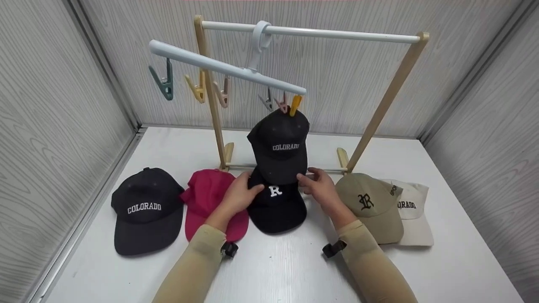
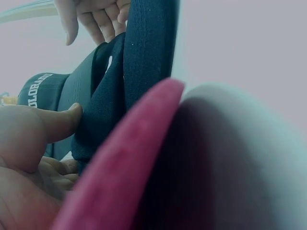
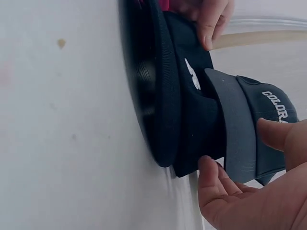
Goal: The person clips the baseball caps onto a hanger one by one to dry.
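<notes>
A black cap with a white R [image 1: 276,210] stands low in the middle, brim down toward the table. My left hand [image 1: 242,193] pinches its left side, thumb in front and fingers behind. Above it, a dark COLORADO cap [image 1: 280,139] hangs from an orange clip [image 1: 296,105], overlapping the R cap's crown. My right hand [image 1: 320,187] is at the right side of both caps, thumb and fingers apart. In the right wrist view its thumb [image 3: 276,134] lies over the hanging cap, and a fingertip [image 3: 207,165] is at the R cap's edge.
A pale-blue clip hanger [image 1: 227,67] tilts from the rack's white bar [image 1: 337,33], with several other clips. On the table lie a navy COLORADO cap [image 1: 147,210], a magenta cap [image 1: 210,189], a khaki cap [image 1: 370,206] and a cream cap [image 1: 417,214] partly behind it.
</notes>
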The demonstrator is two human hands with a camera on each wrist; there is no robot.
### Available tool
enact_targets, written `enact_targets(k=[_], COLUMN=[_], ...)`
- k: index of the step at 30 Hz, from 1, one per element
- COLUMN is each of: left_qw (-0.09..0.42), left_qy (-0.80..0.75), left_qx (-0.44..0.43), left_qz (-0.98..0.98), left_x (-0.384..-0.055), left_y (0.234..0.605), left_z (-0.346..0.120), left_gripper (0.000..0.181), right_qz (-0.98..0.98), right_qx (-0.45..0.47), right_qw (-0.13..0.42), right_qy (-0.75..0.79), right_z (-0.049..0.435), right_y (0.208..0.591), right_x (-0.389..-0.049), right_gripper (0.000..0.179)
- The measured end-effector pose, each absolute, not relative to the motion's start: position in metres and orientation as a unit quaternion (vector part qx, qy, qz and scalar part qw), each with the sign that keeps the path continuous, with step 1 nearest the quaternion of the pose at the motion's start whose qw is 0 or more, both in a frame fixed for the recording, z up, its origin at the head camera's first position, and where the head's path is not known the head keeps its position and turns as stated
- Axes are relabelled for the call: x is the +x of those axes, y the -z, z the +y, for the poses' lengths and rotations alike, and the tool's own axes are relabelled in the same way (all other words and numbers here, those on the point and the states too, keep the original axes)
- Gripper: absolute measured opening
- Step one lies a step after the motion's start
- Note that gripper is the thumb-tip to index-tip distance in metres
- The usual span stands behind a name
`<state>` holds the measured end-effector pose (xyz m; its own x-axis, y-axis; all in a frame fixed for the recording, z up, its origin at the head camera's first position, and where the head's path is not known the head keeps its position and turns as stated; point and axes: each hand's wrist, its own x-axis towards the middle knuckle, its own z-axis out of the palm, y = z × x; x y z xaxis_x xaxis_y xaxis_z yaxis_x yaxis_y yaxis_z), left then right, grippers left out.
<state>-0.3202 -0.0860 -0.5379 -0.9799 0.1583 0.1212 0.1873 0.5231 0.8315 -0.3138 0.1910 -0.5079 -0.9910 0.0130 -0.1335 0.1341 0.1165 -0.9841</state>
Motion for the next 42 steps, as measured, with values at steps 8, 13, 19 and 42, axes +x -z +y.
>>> enact_targets(k=[8, 13, 19, 42], left_qw=[0.002, 0.002, 0.003, -0.004], left_qy=[0.492, 0.494, 0.478, 0.484], left_qx=[-0.083, -0.088, -0.091, -0.103], left_qz=[-0.867, -0.865, -0.874, -0.869], left_x=[-0.312, -0.310, -0.310, -0.311], left_y=[0.526, 0.524, 0.526, 0.530], left_z=[-0.084, -0.084, -0.084, -0.084], left_gripper=[0.057, 0.057, 0.054, 0.041], right_qz=[0.679, 0.628, 0.589, 0.539], right_qx=[0.099, 0.112, 0.120, 0.121], right_qw=[0.068, 0.086, 0.089, 0.118], right_qy=[0.724, 0.766, 0.794, 0.825], right_z=[0.187, 0.184, 0.184, 0.188], right_y=[0.507, 0.505, 0.505, 0.486], right_x=[-0.324, -0.329, -0.336, -0.374], right_gripper=[0.075, 0.069, 0.061, 0.024])
